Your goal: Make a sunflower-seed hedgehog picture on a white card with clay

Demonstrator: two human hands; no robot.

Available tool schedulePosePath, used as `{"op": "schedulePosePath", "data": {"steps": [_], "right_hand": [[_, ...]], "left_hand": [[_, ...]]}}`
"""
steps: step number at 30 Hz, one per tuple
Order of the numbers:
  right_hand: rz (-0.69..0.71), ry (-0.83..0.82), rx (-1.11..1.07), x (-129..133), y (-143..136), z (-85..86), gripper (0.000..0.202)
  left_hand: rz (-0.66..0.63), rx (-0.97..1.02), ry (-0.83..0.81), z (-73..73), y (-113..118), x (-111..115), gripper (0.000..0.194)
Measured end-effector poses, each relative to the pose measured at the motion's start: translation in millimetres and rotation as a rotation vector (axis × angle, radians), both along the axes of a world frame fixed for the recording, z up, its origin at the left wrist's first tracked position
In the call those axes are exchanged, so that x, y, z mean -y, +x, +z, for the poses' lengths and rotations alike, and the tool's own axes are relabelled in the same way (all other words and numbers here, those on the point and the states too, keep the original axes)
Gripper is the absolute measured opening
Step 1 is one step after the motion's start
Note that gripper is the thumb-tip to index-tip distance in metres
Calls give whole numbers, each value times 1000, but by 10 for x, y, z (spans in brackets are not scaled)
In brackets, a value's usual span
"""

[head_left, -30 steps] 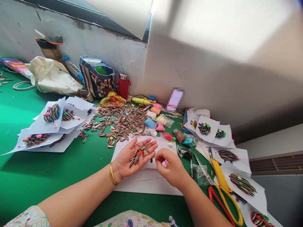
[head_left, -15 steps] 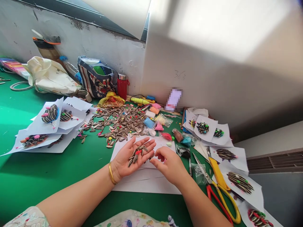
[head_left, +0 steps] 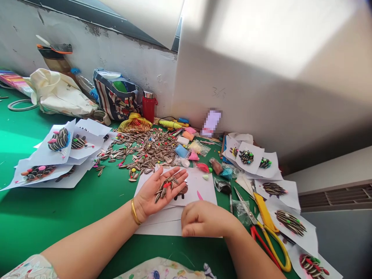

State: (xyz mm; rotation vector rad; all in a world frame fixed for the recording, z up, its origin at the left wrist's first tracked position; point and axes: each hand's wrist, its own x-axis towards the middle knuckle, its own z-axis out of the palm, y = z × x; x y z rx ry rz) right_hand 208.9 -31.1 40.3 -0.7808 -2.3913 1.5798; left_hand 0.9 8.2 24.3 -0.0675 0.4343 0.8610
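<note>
My left hand (head_left: pixel 147 200) is palm up with its fingers stretched out, holding a small heap of striped sunflower seeds (head_left: pixel 159 192) with a red bit among them. My right hand (head_left: pixel 207 219) is closed above the lower part of the white paper, back of the hand upward; its fingertips are hidden, and I cannot see what they hold. Under the hands lie white paper sheets (head_left: pixel 158 229). On the top sheet, partly behind my left fingers, is a brown shape (head_left: pixel 183 190) with dark short marks below it. A pink sliver (head_left: pixel 199 195) lies right of it.
A seed pile (head_left: pixel 154 149) spreads behind my hands, beside bags of coloured clay (head_left: pixel 182 151). Scissors (head_left: pixel 263 228) and a yellow cutter (head_left: pixel 266 211) lie at right. Papers with seed figures flank both sides (head_left: pixel 37 161). A red flask (head_left: pixel 148 108) stands near the wall.
My right hand has moved down toward me, away from my left fingers, and turned its back up. The brown shape and pink sliver now show. My left hand still holds the seeds.
</note>
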Motion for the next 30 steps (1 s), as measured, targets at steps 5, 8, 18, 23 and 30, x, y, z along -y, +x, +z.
{"op": "schedulePosePath", "data": {"steps": [5,8,18,23,30], "right_hand": [[-607,396,22,-7,-69,-56,24],[-728,539,-8,4,-131,-75,5],[-723,781,5,-25,-192,-167,18],[-843,703,36,-91,-7,-139,17],[-643,513,414,-162,139,-194,14]], "left_hand": [[-47,20,49,-71,20,26,48],[-108,34,94,-82,33,57,48],[-178,6,17,55,99,135,46],[-32,-34,-22,39,42,50,41],[198,-109,10,-25,-181,-218,14]]}}
